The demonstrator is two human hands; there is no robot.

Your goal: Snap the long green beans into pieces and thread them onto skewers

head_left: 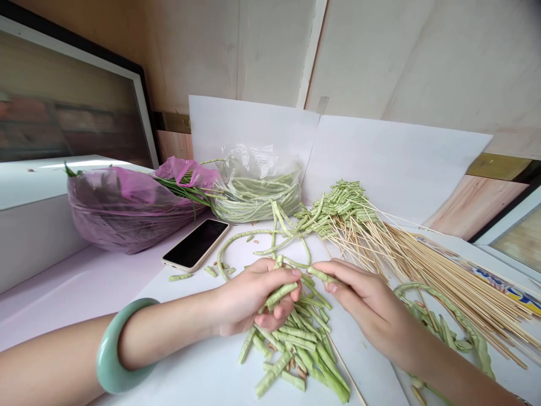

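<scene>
Several short green bean pieces (282, 294) are gripped in my left hand (264, 290), whose fingers curl round them above the pile. Between thumb and fingertips of my right hand (367, 299) is one bean piece (321, 274), close to the left fingertips. Below both hands lies a loose pile of cut bean pieces (296, 338) with a few brown seeds among them. A long uncut bean (236, 237) curves over the white table behind my left hand. A green bangle (122, 347) circles my left wrist.
A phone (196, 243) lies left of centre. Behind it stand a purple bag (131, 208) of greens and a clear bag (262, 197) of long beans. Skewers (456, 276) with beans threaded at their far ends (342, 206) lie right. Discarded-looking pods (452, 327) rest beside my right forearm.
</scene>
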